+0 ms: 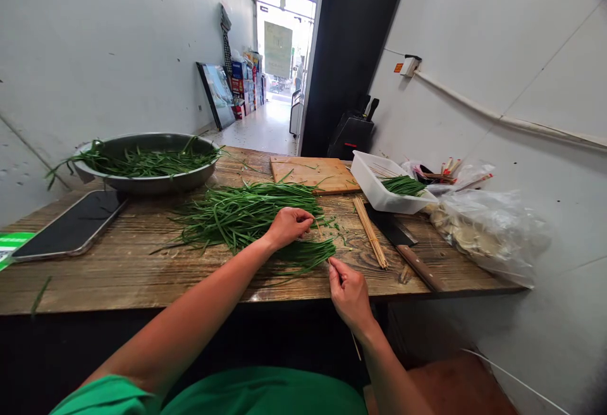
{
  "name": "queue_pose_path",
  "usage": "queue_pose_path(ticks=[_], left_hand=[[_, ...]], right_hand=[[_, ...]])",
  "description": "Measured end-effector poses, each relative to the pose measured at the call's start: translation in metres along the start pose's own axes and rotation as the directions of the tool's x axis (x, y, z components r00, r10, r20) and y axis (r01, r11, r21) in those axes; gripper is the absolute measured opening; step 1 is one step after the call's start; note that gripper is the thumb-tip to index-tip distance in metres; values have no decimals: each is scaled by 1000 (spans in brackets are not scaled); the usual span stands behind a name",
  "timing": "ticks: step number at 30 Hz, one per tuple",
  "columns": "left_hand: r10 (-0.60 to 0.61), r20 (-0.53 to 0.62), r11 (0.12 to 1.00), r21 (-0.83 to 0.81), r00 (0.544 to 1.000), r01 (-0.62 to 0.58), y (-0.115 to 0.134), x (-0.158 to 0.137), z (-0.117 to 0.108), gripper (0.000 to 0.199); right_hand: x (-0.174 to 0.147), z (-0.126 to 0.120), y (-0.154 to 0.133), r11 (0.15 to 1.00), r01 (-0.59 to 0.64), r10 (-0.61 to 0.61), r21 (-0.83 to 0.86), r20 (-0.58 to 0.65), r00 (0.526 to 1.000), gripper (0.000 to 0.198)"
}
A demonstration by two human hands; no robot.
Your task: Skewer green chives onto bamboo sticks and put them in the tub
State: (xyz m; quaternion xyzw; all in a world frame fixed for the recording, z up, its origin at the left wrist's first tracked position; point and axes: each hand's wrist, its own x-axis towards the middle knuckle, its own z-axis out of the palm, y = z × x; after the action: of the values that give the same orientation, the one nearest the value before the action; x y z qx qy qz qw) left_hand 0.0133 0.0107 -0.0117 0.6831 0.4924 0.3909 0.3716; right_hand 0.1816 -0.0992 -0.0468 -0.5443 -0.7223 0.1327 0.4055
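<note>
My right hand (349, 288) pinches a thin bamboo skewer (356, 346), whose lower end sticks out below the fist, past the table edge. Its upper part (319, 230) shows beyond a small bunch of garlic chives (310, 253), apparently crossing that bunch near its cut ends. Close to the skewer's upper end, my left hand (290, 225) is closed in a pinch; what lies between its fingertips is too small to make out. The left wrist rests over the chives. Behind it spreads a larger loose pile of chives (237, 209) on the wooden table (190, 276).
A steel basin (165, 182) of chives and a phone (71, 222) are at left. Rightward lie bamboo skewers (370, 231), a cleaver (420, 266), a white plastic tub (374, 197) with skewered chives, and a plastic bag (488, 231). A cutting board (313, 173) lies behind.
</note>
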Motion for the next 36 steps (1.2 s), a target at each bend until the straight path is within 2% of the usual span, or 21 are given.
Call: queue_pose_path(ticks=[13, 23, 29, 32, 36], left_hand=[[2, 9, 1000, -10, 1000, -2, 0, -1, 0, 23], [35, 18, 998, 48, 999, -36, 1, -1, -2, 24], [28, 58, 998, 58, 998, -31, 3, -3, -2, 23], [72, 167, 990, 107, 983, -90, 10, -8, -6, 23], [177, 419, 964, 106, 890, -242, 21, -13, -13, 22]], right_hand=[[1, 1, 1, 1000, -18, 18, -4, 12, 1000, 32], [1, 0, 0, 1000, -12, 12, -19, 8, 1000, 32], [1, 0, 1, 1000, -14, 14, -25, 6, 1000, 31], [1, 0, 1, 1000, -15, 15, -18, -2, 1000, 31], [1, 0, 1, 1000, -20, 20, -10, -4, 1000, 31]])
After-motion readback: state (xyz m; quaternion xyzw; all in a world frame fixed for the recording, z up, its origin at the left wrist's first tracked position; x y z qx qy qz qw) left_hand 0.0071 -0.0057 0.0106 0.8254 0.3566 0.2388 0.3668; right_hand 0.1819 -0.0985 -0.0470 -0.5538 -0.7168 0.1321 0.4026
